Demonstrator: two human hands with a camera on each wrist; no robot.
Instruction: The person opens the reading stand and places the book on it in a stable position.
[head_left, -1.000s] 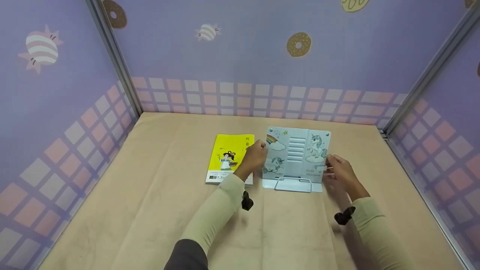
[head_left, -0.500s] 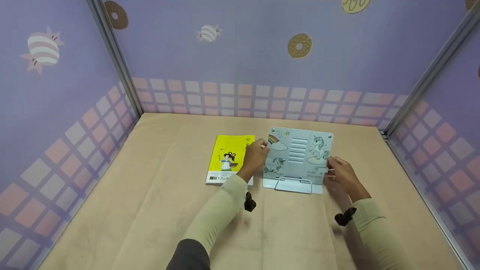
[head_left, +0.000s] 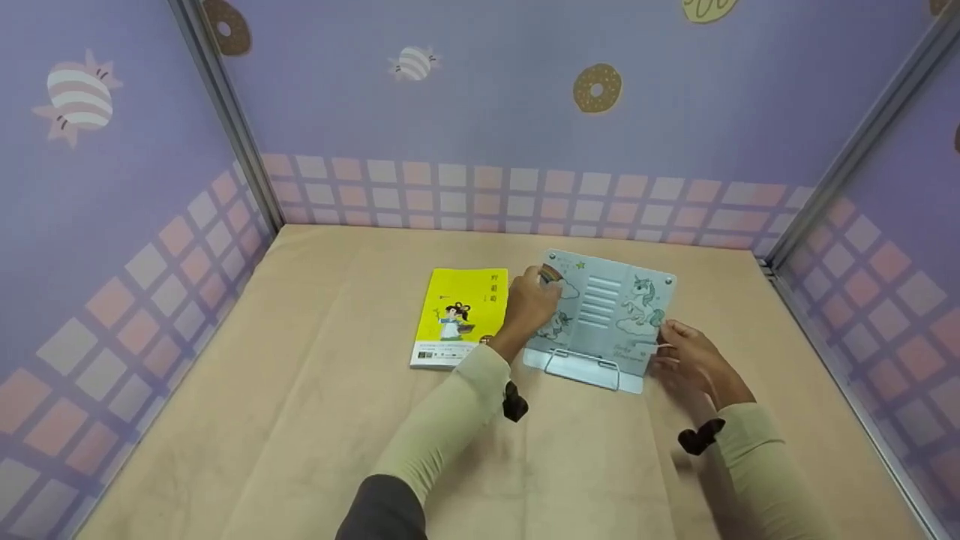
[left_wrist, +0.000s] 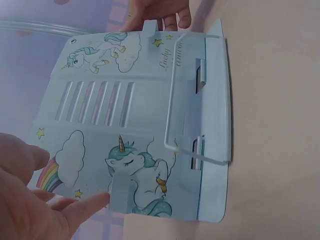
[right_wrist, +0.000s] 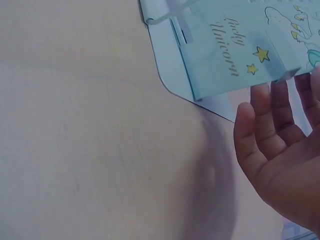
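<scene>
A pale blue metal book stand (head_left: 592,341) with unicorn pictures stands tilted back on the table, its wire page holder (head_left: 581,380) along the bottom. My left hand (head_left: 534,304) grips its left edge, thumb over the rainbow side. In the left wrist view, one fingertip reaches the small side clip (left_wrist: 120,192). On the opposite side, my right hand (head_left: 694,356) holds the right edge, with fingers (right_wrist: 265,107) passing behind the panel below another clip (right_wrist: 282,55). Left of the stand lies a yellow book (head_left: 469,289), partly covered by my left hand and wrist.
A beige cloth (head_left: 315,375) covers the table. Purple patterned walls (head_left: 480,112) enclose the back and both sides, with metal posts (head_left: 232,120) at the corners. Black wrist mounts (head_left: 515,403) sit on both sleeves.
The stand has turned, its right side swinging nearer to me and its top shifting right. My left hand has moved right, farther over the panel; the right hand has shifted slightly right and nearer.
</scene>
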